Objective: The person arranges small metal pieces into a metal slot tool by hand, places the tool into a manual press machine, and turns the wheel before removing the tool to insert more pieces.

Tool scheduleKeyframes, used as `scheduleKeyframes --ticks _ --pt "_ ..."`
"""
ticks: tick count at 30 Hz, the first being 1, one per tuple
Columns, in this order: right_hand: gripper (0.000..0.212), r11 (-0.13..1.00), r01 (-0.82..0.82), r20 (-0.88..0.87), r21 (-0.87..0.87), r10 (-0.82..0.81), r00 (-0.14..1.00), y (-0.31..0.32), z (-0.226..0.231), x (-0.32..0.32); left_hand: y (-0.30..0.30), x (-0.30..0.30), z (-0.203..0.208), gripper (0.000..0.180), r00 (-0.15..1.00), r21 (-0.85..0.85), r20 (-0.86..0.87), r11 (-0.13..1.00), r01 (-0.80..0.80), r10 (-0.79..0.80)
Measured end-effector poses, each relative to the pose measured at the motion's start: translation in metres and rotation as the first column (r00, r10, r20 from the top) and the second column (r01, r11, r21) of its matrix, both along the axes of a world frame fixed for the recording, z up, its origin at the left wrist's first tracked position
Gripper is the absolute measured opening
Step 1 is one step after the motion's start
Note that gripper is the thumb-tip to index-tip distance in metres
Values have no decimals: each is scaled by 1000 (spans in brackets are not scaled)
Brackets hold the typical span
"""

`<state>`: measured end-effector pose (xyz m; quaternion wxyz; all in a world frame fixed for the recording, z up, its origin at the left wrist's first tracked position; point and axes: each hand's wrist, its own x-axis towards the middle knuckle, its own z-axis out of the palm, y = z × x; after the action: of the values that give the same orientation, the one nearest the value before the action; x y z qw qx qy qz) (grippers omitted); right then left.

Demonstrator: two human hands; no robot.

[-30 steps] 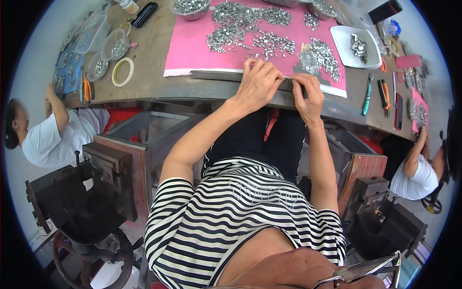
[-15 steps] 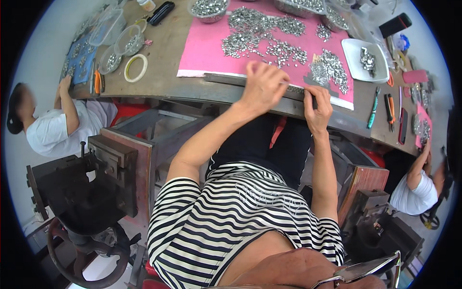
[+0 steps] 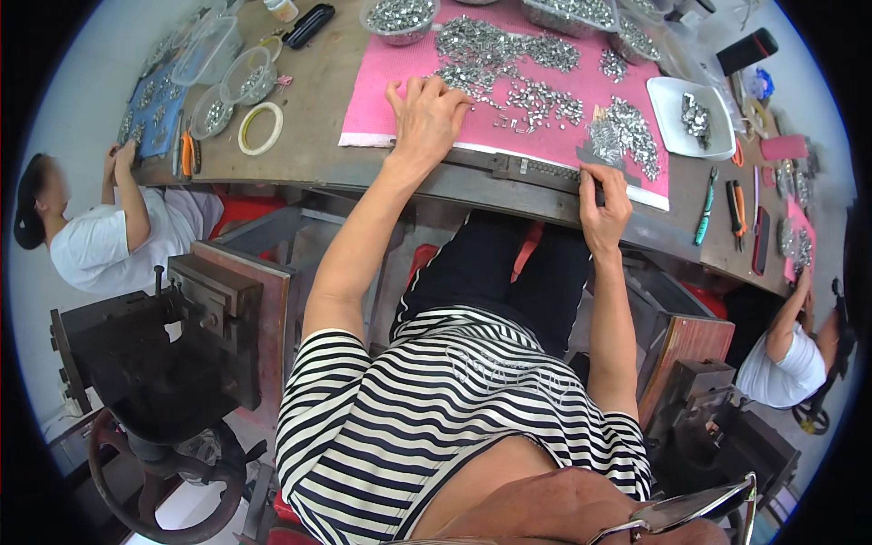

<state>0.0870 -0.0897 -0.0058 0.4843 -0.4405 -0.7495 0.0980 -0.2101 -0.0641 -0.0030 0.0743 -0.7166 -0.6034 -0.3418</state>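
Observation:
My left hand point(image 3: 425, 118) rests on the pink mat point(image 3: 377, 100) with its fingers spread and curved, the tips beside the near edge of a heap of small silver metal pieces point(image 3: 472, 45). Nothing shows in its grasp. My right hand point(image 3: 604, 207) is closed at the right end of a narrow dark metal bar point(image 3: 472, 162) along the table's front edge. A slotted section point(image 3: 536, 169) of this bar has small pieces along it. Next to the right fingertips, a flat grey plate point(image 3: 599, 162) lies by another heap of silver pieces point(image 3: 629, 132).
A white tray point(image 3: 677, 136) with metal pieces stands at the right. Beyond it lie a teal-handled tool point(image 3: 706, 207) and orange-handled pliers point(image 3: 737, 213). Clear tubs point(image 3: 400, 18) line the back. A tape roll point(image 3: 261, 129) lies left. Co-workers sit at both sides.
My left hand has moved left and away from the bar, onto the mat by the heap, and its fingers have spread. The right hand has hardly moved. More of the bar's slotted section shows.

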Motion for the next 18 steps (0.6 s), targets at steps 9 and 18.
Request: scheduleKeyframes --ticks 9,18 --pt "11 981 31 -147 -191 -60 987 -1 -2 4 -3 -1 5 6 998 -19 25 998 59 -58" --pt "10 990 6 -184 -139 -32 982 0 -3 5 -15 -4 8 6 993 -178 83 980 93 -79"
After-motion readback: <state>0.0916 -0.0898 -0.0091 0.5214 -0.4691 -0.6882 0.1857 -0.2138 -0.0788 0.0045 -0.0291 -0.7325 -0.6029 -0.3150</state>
